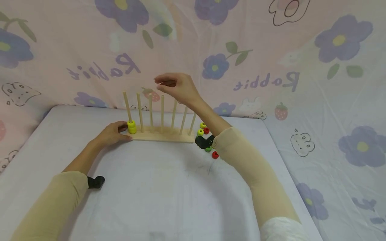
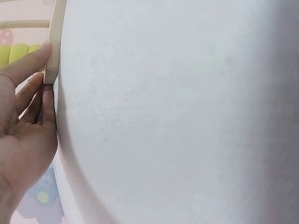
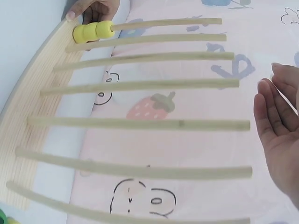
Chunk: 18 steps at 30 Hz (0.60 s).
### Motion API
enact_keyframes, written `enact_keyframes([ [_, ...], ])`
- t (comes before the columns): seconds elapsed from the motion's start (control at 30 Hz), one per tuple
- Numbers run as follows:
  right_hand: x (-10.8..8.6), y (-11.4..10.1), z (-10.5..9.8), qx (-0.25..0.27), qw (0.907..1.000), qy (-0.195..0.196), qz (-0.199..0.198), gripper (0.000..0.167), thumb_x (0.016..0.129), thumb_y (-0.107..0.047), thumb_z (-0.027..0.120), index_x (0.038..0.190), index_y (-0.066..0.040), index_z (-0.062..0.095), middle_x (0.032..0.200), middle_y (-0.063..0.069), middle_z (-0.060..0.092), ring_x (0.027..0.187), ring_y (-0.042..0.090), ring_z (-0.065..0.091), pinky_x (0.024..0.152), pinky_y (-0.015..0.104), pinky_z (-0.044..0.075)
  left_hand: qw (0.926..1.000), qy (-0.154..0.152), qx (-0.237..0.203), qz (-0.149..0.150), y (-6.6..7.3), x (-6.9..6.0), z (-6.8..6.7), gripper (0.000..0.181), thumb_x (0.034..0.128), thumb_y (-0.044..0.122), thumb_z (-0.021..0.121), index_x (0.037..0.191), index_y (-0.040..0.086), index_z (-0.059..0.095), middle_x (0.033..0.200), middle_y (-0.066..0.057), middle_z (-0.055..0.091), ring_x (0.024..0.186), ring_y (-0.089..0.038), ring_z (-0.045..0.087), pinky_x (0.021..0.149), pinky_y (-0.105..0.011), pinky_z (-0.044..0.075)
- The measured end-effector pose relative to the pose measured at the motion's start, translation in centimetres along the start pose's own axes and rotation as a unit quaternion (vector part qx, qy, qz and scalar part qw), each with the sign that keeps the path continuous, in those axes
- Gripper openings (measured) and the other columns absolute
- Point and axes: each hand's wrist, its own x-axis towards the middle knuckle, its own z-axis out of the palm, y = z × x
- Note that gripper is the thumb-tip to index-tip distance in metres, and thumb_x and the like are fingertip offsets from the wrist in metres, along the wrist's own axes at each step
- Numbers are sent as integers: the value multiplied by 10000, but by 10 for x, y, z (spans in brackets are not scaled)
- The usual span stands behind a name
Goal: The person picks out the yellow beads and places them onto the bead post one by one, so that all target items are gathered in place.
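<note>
A wooden peg rack (image 1: 163, 136) with a row of several upright pegs stands on the table. Yellow beads (image 3: 93, 31) are stacked at the bottom of its leftmost peg. My left hand (image 1: 112, 134) grips the left end of the base, the thumb (image 2: 39, 55) on its front edge and the other fingers round the end. Above the middle pegs, my right hand (image 1: 180, 87) is raised with its fingers loosely bent. No bead shows between the right hand's fingers (image 3: 266, 112) in the right wrist view.
Loose beads lie right of the rack, partly hidden by the right forearm: yellow beads (image 1: 200, 132), red beads (image 1: 215, 155) and a green bead (image 1: 208, 150). A white cloth (image 1: 156, 187) covers the table. Behind it hangs a patterned curtain (image 1: 187, 43).
</note>
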Motion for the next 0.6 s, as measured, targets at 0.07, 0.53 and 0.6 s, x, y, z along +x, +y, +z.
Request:
enact_keyframes([
  [0.07,-8,-9,-6,2,10000,42,75,243,904,-57,718,1139,4,729,1097,145,730,917,166,709,836,235,573,10000,-10,19,9,0,0,0,811,875,152,773,1468,-139,303,1502,-336,340,1385,-470,356,1167,-527,298],
  [0.53,-45,-23,-34,-162,9994,79,307,238,903,7,695,1132,74,704,1126,194,710,948,273,701,839,277,587,10000,-22,63,-37,-2,1,0,851,867,198,788,1480,-125,294,1510,-329,335,1386,-469,354,1165,-536,296],
  [0.6,-50,-21,-38,-171,9992,132,330,238,904,7,693,1133,73,703,1127,194,710,953,270,699,841,278,585,10000,-13,63,-11,-2,1,1,845,867,199,788,1478,-123,301,1509,-326,340,1385,-466,358,1166,-531,298],
])
